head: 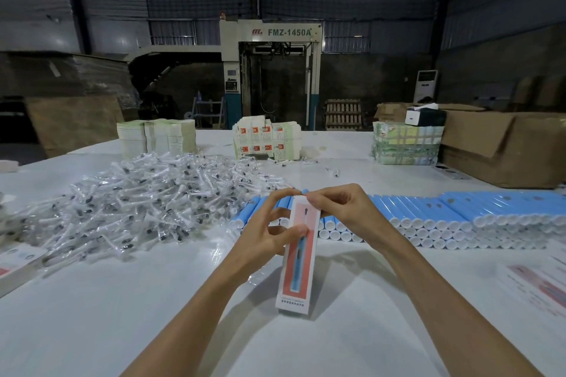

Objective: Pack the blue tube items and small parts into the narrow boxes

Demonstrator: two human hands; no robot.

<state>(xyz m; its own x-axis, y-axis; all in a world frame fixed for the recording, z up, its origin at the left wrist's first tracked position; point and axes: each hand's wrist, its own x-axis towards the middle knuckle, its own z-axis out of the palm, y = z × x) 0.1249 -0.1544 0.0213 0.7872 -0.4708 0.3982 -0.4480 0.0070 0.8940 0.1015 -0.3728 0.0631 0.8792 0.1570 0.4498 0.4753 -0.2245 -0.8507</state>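
Observation:
I hold a narrow white and red box [298,266] upright over the white table [153,300], its bottom end near the surface. My left hand [269,232] grips the box's upper half, thumb across its front. My right hand [340,211] pinches the flap at the box's top end. Behind the box lie rows of blue tubes [444,217] with white caps, stacked along the right. A big heap of small parts in clear wrappers [147,196] covers the table's left side.
Flat box blanks are stacked at the back in the middle [266,139] and at the left [156,138], a strapped bundle [407,144] at the right. An open cardboard carton [505,147] stands far right. Printed sheets [539,281] lie at the right edge, more boxes [15,266] at the left edge.

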